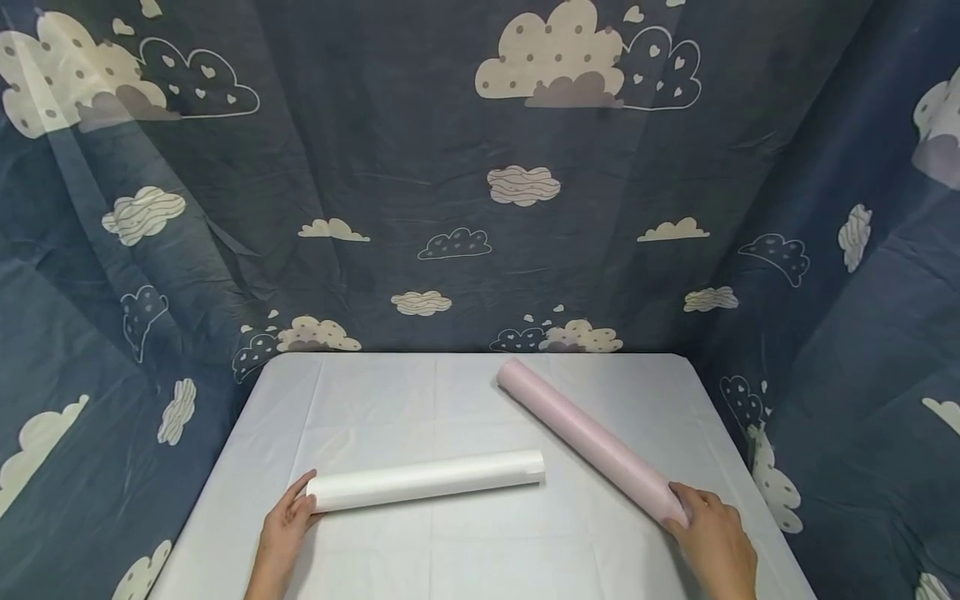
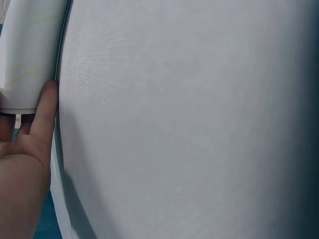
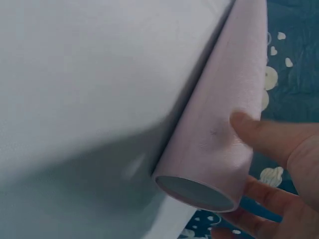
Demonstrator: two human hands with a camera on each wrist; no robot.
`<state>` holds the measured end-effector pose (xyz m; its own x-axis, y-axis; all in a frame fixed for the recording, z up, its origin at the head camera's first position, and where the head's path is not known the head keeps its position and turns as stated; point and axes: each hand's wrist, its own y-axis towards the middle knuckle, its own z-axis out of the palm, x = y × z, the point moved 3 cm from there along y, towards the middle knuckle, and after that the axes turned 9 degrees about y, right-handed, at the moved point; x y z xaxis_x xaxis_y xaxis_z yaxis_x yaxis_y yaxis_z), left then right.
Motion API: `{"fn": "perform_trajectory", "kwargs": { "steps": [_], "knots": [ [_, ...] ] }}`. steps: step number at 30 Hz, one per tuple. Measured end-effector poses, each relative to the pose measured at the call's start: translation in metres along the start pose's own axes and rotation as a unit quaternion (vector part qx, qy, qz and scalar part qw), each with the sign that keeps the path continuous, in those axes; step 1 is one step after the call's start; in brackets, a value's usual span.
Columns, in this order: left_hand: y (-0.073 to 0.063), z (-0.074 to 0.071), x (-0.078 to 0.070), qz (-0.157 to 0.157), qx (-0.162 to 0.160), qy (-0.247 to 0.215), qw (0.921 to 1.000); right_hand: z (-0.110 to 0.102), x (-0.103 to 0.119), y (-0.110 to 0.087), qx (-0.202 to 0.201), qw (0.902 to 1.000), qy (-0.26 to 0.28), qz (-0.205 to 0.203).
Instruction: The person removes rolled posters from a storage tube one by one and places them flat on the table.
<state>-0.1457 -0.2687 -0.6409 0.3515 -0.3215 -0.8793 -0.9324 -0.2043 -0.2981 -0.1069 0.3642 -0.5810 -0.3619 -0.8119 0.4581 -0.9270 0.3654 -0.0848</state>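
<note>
A white roll point(image 1: 427, 481) lies nearly crosswise on the table, its right end a little farther back. My left hand point(image 1: 283, 525) holds its left end, with the thumb along one side and fingers at the other. In the left wrist view, faint yellow streaks mark the white roll point(image 2: 32, 55). To the right, a pink roll point(image 1: 588, 437) slants from the back middle toward the front right. My right hand point(image 1: 716, 537) grips its near end. The right wrist view shows the thumb on top of the pink roll point(image 3: 214, 124), fingers underneath, and its open round end.
Both rolls are on a table with a white cover point(image 1: 375, 400). A dark blue curtain point(image 1: 405, 125) with cloud prints hangs behind the table and along both sides. The far ends of the rolls stand apart, the white one ending left of the pink one.
</note>
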Motion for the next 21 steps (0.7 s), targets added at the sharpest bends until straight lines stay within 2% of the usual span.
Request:
{"fn": "perform_trajectory", "kwargs": {
  "steps": [5,11,21],
  "knots": [
    [-0.001,0.000,0.001,-0.011,0.001,-0.003,0.9999,0.007,-0.002,0.000,-0.015,0.9996,0.001,0.024],
    [0.000,0.001,0.002,-0.015,0.006,-0.004,0.9999,0.006,-0.001,0.002,-0.007,0.9999,0.002,0.016],
    [0.003,0.000,0.001,-0.014,0.004,-0.002,0.9999,0.008,0.007,0.012,-0.024,0.9996,-0.004,0.012]
  ]
}}
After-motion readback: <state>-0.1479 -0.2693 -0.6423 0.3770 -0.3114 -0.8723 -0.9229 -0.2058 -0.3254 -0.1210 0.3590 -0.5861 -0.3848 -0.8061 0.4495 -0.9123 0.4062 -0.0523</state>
